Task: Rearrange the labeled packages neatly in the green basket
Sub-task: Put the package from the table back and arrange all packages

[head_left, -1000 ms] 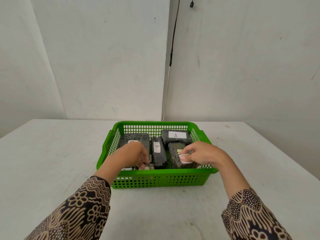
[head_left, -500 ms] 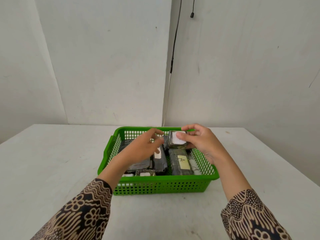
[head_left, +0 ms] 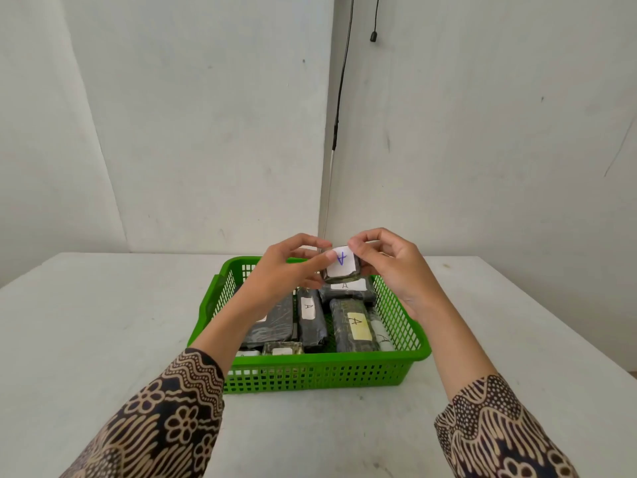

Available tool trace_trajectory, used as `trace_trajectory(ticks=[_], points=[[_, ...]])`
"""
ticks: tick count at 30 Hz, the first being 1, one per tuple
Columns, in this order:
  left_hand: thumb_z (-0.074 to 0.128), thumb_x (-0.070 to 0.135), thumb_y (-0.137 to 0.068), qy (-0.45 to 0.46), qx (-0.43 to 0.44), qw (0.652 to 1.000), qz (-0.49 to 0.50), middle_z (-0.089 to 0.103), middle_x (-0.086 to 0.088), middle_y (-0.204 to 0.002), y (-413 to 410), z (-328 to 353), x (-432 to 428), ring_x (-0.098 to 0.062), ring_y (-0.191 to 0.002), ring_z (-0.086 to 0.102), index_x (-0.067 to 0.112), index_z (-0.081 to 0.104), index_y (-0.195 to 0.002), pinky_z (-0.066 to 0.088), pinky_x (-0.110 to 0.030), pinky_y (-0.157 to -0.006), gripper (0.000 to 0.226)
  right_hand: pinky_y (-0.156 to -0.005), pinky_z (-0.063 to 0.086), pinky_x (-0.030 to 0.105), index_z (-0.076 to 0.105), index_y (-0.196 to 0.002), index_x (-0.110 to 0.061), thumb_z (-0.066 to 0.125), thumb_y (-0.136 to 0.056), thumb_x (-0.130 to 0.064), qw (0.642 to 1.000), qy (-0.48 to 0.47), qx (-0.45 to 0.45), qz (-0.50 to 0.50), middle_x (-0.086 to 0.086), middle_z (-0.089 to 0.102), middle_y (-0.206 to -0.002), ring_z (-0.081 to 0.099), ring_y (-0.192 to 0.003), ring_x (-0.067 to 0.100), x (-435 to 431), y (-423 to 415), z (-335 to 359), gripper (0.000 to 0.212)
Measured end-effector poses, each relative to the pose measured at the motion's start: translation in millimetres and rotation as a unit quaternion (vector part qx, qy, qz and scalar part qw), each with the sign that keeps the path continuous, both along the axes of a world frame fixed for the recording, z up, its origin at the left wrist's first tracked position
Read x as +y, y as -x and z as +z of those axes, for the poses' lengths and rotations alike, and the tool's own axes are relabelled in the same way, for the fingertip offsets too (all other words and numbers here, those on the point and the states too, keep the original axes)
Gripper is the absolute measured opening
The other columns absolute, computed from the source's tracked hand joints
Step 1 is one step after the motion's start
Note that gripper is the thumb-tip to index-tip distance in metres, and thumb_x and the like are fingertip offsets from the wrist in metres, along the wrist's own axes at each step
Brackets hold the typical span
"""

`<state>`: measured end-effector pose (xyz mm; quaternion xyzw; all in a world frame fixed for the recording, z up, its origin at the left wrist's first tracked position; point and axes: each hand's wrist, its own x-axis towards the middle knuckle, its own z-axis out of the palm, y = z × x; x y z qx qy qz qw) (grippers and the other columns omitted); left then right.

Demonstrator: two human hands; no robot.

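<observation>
A green basket (head_left: 320, 372) stands on the table and holds several dark wrapped packages with white labels marked A. Above its far edge I hold a small package (head_left: 340, 266) whose white label shows an upside-down A. My left hand (head_left: 286, 270) grips its left side and my right hand (head_left: 389, 260) grips its right side. Below lie a large dark package (head_left: 274, 324), a narrow one (head_left: 310, 319), a package with a yellowish label (head_left: 353, 327) and another at the back (head_left: 348, 290). Small packages (head_left: 282, 349) sit at the near wall.
The white table (head_left: 103, 339) spreads on all sides of the basket. Pale walls meet in a corner behind it, where a black cable (head_left: 339, 108) hangs down. My patterned sleeves fill the lower corners of the view.
Both hands left the packages inside the basket. The right hand lifted the small package up, the left hand joined it, and the label now faces me.
</observation>
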<state>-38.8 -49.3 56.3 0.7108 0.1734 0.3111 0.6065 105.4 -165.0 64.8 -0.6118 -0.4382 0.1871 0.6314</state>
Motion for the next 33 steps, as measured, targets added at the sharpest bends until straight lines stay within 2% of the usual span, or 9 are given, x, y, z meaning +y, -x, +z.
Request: trace_trajectory(ticks=[3,8,13,18,22,25,27,31,33], points=[[0.074,0.025,-0.078,-0.027,0.036,0.999,0.021,0.070,-0.002,-0.079,-1,-3,2,-0.020,-0.062,0.071,0.015,0.071,-0.089,0.060,-0.025,-0.061,0.015,-0.070,0.057,0.029,0.070,-0.082,-0.028,0.071,-0.080,-0.035,0.999,0.023,-0.021,-0.007,-0.003,0.072,-0.079,0.069,-0.071,0.014,-1,0,-7,0.007],[0.074,0.028,-0.078,-0.054,0.101,0.993,0.009,0.071,0.007,-0.062,0,-13,6,-0.019,-0.059,0.072,0.021,0.072,-0.080,0.060,-0.028,-0.057,0.007,-0.075,0.058,0.031,0.069,-0.093,-0.033,0.064,-0.085,-0.038,0.996,0.065,-0.036,-0.043,0.002,0.072,-0.094,0.070,-0.082,0.015,-5,-7,-22,0.010],[0.072,0.027,-0.080,-0.099,0.095,0.991,0.000,0.072,0.001,-0.093,-3,-16,4,-0.008,-0.067,0.068,0.028,0.074,-0.097,0.057,-0.021,-0.060,0.017,-0.064,0.053,0.021,0.071,-0.102,-0.035,0.072,-0.077,-0.039,0.991,0.124,-0.022,0.054,-0.003,0.076,-0.092,0.070,-0.083,0.010,-11,-4,-28,0.025],[0.072,0.041,-0.077,-0.058,0.090,0.992,0.069,0.069,-0.001,-0.102,-11,-18,1,-0.023,-0.087,0.071,0.023,0.059,-0.100,0.056,-0.033,-0.079,0.032,-0.072,0.059,0.037,0.062,-0.118,-0.026,0.071,-0.078,-0.005,0.990,0.072,0.099,0.072,0.012,0.072,-0.088,0.071,-0.077,0.025,-6,-1,-29,0.047],[0.075,0.030,-0.076,-0.023,0.091,0.996,0.013,0.068,-0.010,-0.100,-14,-18,1,-0.023,-0.084,0.071,0.019,0.057,-0.103,0.060,-0.036,-0.075,0.034,-0.077,0.059,0.043,0.065,-0.109,-0.027,0.070,-0.081,-0.011,0.987,0.057,0.117,0.093,0.010,0.068,-0.088,0.071,-0.083,0.022,-5,-1,-31,0.033],[0.076,0.024,-0.076,-0.067,0.098,0.992,0.042,0.069,-0.003,-0.098,-14,-20,6,-0.015,-0.082,0.070,0.017,0.062,-0.097,0.059,-0.025,-0.068,0.026,-0.087,0.055,0.044,0.066,-0.106,-0.037,0.068,-0.082,-0.036,0.994,0.102,0.041,0.029,0.005,0.070,-0.102,0.069,-0.092,0.018,-6,-6,-35,0.024],[0.075,0.024,-0.077,-0.133,0.163,0.977,0.023,0.071,0.003,-0.093,-11,-24,11,-0.010,-0.081,0.068,0.021,0.068,-0.095,0.055,-0.018,-0.067,0.020,-0.090,0.052,0.042,0.066,-0.105,-0.038,0.065,-0.081,-0.043,0.993,0.106,0.010,-0.046,-0.002,0.068,-0.100,0.067,-0.093,0.015,-8,-14,-39,0.024],[0.070,0.033,-0.080,-0.233,0.297,0.925,-0.047,0.070,0.014,-0.079,-8,-34,13,0.001,-0.072,0.065,0.025,0.072,-0.100,0.048,-0.008,-0.060,0.021,-0.070,0.045,0.023,0.067,-0.099,-0.032,0.062,-0.084,-0.039,0.981,0.097,-0.029,-0.167,-0.014,0.061,-0.088,0.058,-0.087,0.004,-12,-27,-49,0.017],[0.070,0.035,-0.080,-0.260,0.323,0.908,-0.054,0.070,0.012,-0.080,-11,-41,13,-0.002,-0.073,0.065,0.024,0.073,-0.101,0.048,-0.015,-0.068,0.024,-0.062,0.039,0.016,0.067,-0.097,-0.028,0.062,-0.085,-0.033,0.975,0.088,-0.048,-0.196,-0.017,0.059,-0.087,0.054,-0.082,-0.004,-13,-30,-55,0.014]])
